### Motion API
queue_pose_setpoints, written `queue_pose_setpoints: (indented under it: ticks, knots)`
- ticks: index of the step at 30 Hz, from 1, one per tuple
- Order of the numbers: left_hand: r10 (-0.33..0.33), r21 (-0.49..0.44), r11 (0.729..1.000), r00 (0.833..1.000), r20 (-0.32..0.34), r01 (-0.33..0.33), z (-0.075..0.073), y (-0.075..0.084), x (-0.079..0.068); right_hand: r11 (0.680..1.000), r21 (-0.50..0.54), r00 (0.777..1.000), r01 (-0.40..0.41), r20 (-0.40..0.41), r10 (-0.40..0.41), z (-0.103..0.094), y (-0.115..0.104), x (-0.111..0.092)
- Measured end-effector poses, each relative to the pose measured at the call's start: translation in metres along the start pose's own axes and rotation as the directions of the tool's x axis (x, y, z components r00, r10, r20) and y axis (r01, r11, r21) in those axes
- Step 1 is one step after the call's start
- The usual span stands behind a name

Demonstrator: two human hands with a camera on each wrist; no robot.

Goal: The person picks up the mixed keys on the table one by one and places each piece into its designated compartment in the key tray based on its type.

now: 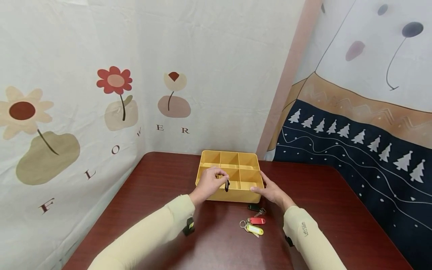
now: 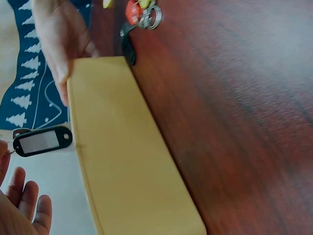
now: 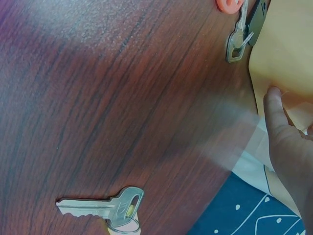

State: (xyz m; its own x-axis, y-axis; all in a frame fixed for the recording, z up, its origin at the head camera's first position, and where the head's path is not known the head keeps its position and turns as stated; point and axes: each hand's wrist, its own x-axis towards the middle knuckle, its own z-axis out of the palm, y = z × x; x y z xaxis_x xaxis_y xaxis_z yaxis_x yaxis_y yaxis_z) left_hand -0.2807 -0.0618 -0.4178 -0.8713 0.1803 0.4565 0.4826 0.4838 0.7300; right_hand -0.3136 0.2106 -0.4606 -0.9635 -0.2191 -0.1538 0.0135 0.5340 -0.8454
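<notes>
My left hand [image 1: 210,182] pinches the ring of a black key tag [image 2: 41,141] with a white label; the tag hangs over the front rim of a yellow divided box [image 1: 229,195]. In the left wrist view, the other fingers of that hand [image 2: 24,208] are spread loosely below the tag. My right hand [image 1: 271,191] holds the box's front right corner, thumb on the front wall and fingers along the right side. Close to the box's front lie a dark key tag [image 1: 254,207] and a silver key [image 3: 237,44].
Nearer on the brown table [image 1: 155,180] lie a red key tag [image 1: 257,221] and a yellow key tag [image 1: 254,229] with rings. Another silver key [image 3: 107,205] with a ring shows in the right wrist view. Printed cloth [image 1: 216,75] hangs behind the table.
</notes>
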Motion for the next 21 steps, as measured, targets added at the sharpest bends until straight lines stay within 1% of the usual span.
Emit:
queue_pose_setpoints:
  ticks: [5, 9, 16, 21]
  knots:
    - [-0.037, -0.016, 0.999, 0.999, -0.021, 0.037, -0.004, 0.000, 0.011, 1.000, 0.006, 1.000, -0.008, 0.004, 0.008, 0.000, 0.000, -0.001]
    - [-0.050, -0.022, 0.999, 0.998, -0.034, 0.050, -0.006, -0.001, 0.020, 1.000, 0.003, 1.000, -0.012, 0.002, 0.012, -0.001, -0.002, -0.001]
    - [-0.133, -0.019, 0.991, 0.991, -0.007, 0.133, -0.005, -0.004, 0.030, 1.000, 0.000, 1.000, 0.003, 0.007, -0.003, 0.001, 0.000, -0.002]
    - [-0.160, -0.015, 0.987, 0.987, -0.005, 0.160, -0.003, -0.009, 0.037, 1.000, 0.004, 1.000, -0.007, -0.001, 0.007, 0.002, 0.000, -0.003]
